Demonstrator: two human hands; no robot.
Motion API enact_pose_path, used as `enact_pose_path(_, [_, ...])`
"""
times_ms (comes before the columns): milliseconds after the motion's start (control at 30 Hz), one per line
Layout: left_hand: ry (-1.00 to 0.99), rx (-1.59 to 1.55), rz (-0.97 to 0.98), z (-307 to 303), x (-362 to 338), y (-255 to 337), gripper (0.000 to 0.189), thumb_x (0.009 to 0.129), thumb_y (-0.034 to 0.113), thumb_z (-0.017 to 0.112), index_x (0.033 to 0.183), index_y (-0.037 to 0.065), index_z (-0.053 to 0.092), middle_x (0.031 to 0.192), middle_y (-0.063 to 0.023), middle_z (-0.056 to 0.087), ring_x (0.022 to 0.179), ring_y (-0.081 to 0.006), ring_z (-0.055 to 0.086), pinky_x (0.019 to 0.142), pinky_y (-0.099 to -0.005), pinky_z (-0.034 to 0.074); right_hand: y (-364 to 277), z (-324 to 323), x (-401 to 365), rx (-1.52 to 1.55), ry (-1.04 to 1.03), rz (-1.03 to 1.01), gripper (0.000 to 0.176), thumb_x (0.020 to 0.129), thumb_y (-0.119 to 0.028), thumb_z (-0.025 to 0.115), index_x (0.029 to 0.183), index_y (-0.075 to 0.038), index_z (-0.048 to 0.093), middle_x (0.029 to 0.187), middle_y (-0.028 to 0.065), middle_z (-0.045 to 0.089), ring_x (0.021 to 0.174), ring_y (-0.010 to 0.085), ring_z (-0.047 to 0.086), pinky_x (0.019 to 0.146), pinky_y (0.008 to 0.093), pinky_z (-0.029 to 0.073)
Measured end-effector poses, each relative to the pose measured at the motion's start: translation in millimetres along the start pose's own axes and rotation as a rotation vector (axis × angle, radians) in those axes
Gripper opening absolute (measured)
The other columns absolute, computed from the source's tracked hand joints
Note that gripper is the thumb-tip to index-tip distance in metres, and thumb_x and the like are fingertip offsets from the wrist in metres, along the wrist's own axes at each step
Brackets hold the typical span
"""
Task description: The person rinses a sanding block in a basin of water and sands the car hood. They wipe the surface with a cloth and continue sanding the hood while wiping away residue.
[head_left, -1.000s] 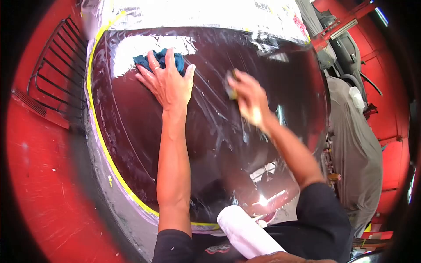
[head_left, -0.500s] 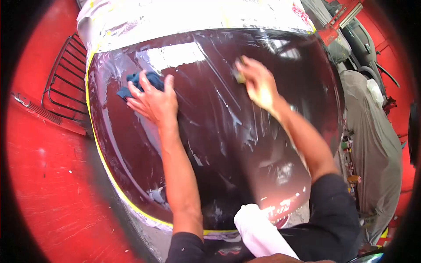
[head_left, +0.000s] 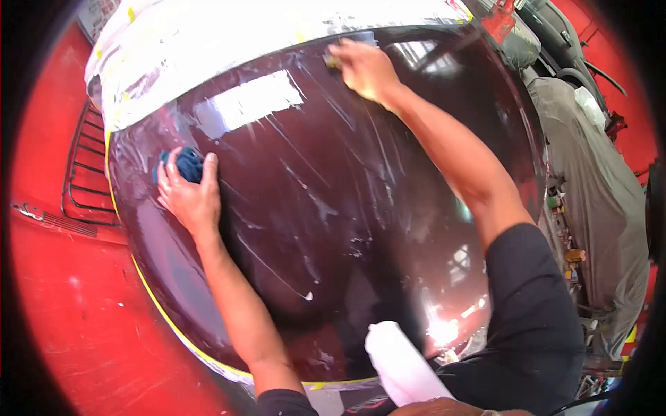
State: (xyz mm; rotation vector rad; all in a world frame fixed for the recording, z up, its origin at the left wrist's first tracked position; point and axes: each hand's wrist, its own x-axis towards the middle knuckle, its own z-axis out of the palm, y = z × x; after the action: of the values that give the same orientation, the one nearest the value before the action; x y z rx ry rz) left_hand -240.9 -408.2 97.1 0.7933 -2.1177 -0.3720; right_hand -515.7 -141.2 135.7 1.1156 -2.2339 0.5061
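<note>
A wet, glossy dark maroon car hood (head_left: 277,187) fills the middle of the view, streaked with whitish liquid. My left hand (head_left: 189,197) is on its left side, fingers curled over a crumpled dark blue cloth (head_left: 186,165) that lies against the paint. Near the hood's far edge, my right hand (head_left: 368,71) grips a small yellowish and dark sanding block (head_left: 333,61) between thumb and fingers. Most of that block is hidden by the fingers.
White masking sheet (head_left: 208,48) covers the car beyond the hood, and yellow tape (head_left: 156,301) lines the left edge. A black metal rack (head_left: 90,170) leans at the red left wall. A grey-covered object (head_left: 590,208) stands on the right. A white cloth-like roll (head_left: 402,360) hangs near my body.
My right hand has moved up and left with the sanding block, toward the hood's far edge. The left hand and blue cloth sit lower and farther left; the camera view has also turned.
</note>
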Motion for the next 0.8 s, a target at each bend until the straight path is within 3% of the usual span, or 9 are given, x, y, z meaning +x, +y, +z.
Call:
enact_pose_path(33, [-0.017, -0.013, -0.003, -1, 0, -1, 0.064, 0.079, 0.050, 0.080, 0.132, 0.019, 0.060, 0.145, -0.0184, 0.051, 0.138, -0.0371, 0.045, 0.114, -0.0578, 0.029, 7, 11, 16, 0.014, -0.027, 0.049, 0.039, 0.086, -0.015, 0.060, 0.124, -0.011, 0.067, 0.131, 0.0220, 0.063, 0.116, 0.0394, 0.062, 0.098, 0.0457, 0.052])
enact_pose_path(133, [0.004, 0.005, 0.004, 0, -3, -3, 0.065, 0.080, 0.050, 0.080, 0.133, 0.019, 0.060, 0.146, -0.0189, 0.051, 0.139, -0.0371, 0.045, 0.115, -0.0570, 0.029, -2, -25, -64, 0.044, 0.143, -0.079, 0.044, 0.084, -0.009, 0.065, 0.128, -0.013, 0.067, 0.133, 0.0219, 0.062, 0.116, 0.0429, 0.062, 0.100, 0.0489, 0.051])
enact_pose_path(233, [0.020, 0.007, 0.005, 2, -5, -3, 0.065, 0.080, 0.050, 0.081, 0.133, 0.018, 0.059, 0.147, -0.0185, 0.050, 0.138, -0.0368, 0.044, 0.115, -0.0564, 0.029, -20, -87, -163, 0.082, 0.019, 0.103, 0.054, 0.079, 0.004, 0.067, 0.130, -0.013, 0.066, 0.134, 0.0209, 0.062, 0.121, 0.0419, 0.060, 0.102, 0.0492, 0.049])
enact_pose_path(300, [0.007, 0.017, -0.008, -1, -4, 1, 0.064, 0.080, 0.048, 0.081, 0.132, 0.018, 0.060, 0.147, -0.0180, 0.049, 0.138, -0.0365, 0.044, 0.115, -0.0560, 0.028, -2, -68, -134, 0.094, 0.123, 0.050, 0.050, 0.079, 0.002, 0.067, 0.127, -0.012, 0.068, 0.132, 0.0218, 0.063, 0.121, 0.0418, 0.060, 0.103, 0.0478, 0.049])
enact_pose_path(367, [-0.001, -0.032, -0.005, 0, -3, -1, 0.064, 0.079, 0.048, 0.082, 0.131, 0.018, 0.061, 0.147, -0.0187, 0.050, 0.137, -0.0367, 0.045, 0.115, -0.0545, 0.029, 27, -36, -53, -0.027, 0.022, 0.207, 0.037, 0.087, -0.015, 0.059, 0.122, -0.012, 0.070, 0.134, 0.0226, 0.062, 0.121, 0.0402, 0.059, 0.103, 0.0465, 0.049])
enact_pose_path(433, [-0.007, -0.024, 0.020, 0, -1, -5, 0.064, 0.079, 0.048, 0.082, 0.131, 0.016, 0.061, 0.145, -0.0198, 0.051, 0.137, -0.0368, 0.046, 0.114, -0.0522, 0.031, 45, -15, -25, -0.060, 0.026, 0.209, 0.036, 0.088, -0.017, 0.059, 0.123, -0.015, 0.070, 0.133, 0.0206, 0.063, 0.121, 0.0375, 0.060, 0.102, 0.0450, 0.050])
enact_pose_path(533, [-0.023, -0.040, -0.006, 0, -2, -5, 0.064, 0.080, 0.050, 0.081, 0.131, 0.017, 0.061, 0.146, -0.0192, 0.051, 0.138, -0.0355, 0.045, 0.114, -0.0536, 0.031, 42, -32, -38, -0.022, 0.057, 0.126, 0.036, 0.089, -0.018, 0.061, 0.124, -0.014, 0.069, 0.133, 0.0222, 0.063, 0.120, 0.0382, 0.061, 0.100, 0.0448, 0.050])
enact_pose_path(700, [0.006, -0.030, 0.023, 3, -4, -6, 0.064, 0.080, 0.050, 0.081, 0.132, 0.019, 0.060, 0.146, -0.0177, 0.050, 0.138, -0.0342, 0.045, 0.114, -0.0527, 0.031, 3, -96, -162, 0.121, 0.043, 0.087, 0.058, 0.075, 0.011, 0.069, 0.127, -0.014, 0.069, 0.129, 0.0227, 0.064, 0.117, 0.0392, 0.063, 0.099, 0.0422, 0.053])
enact_pose_path(800, [0.037, 0.009, 0.011, 5, 0, -7, 0.063, 0.081, 0.049, 0.081, 0.132, 0.019, 0.060, 0.146, -0.0175, 0.051, 0.138, -0.0342, 0.045, 0.114, -0.0529, 0.031, 55, -54, -92, 0.138, 0.087, -0.053, 0.039, 0.083, -0.006, 0.066, 0.121, -0.012, 0.071, 0.128, 0.0246, 0.065, 0.118, 0.0420, 0.062, 0.101, 0.0468, 0.051])
